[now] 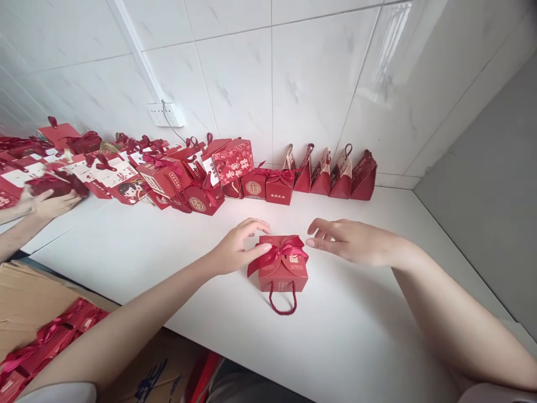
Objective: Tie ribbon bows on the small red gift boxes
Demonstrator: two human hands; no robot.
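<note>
Head view: pale tiled wall [239, 73] across the top of the frame, socket [157, 115] upper left of center, white desk [344, 341] below. Pile of red gift boxes [165, 173] runs from the left edge to upper center; row of pointed boxes [340, 184] stands right of it. Another person's hands [56, 204] are on a box at far left. Open carton [25, 285] with more red boxes, lower left.

Work piece: red box [272, 275] at frame center, flat on the desk, satin bow [279, 253] on top, rope handle [283, 312] drooping toward the bottom of the frame.

Handling, my take: steady the box low on its side walls, adjust the bow by its loops, both sides evenly. Don't press the lid or yank one tail; card likely dents and the knot could skew.

Pose: left hand [241, 246] comes in from lower left, thumb over the bow's left side, fingers spread from thumb, reaching past the far left corner. Contact or hover, can't tell. Right hand [356, 242] comes in from lower right, palm down, fingers curled, gap to thumb, pinching nothing, just beside the bow's right loop.
</note>
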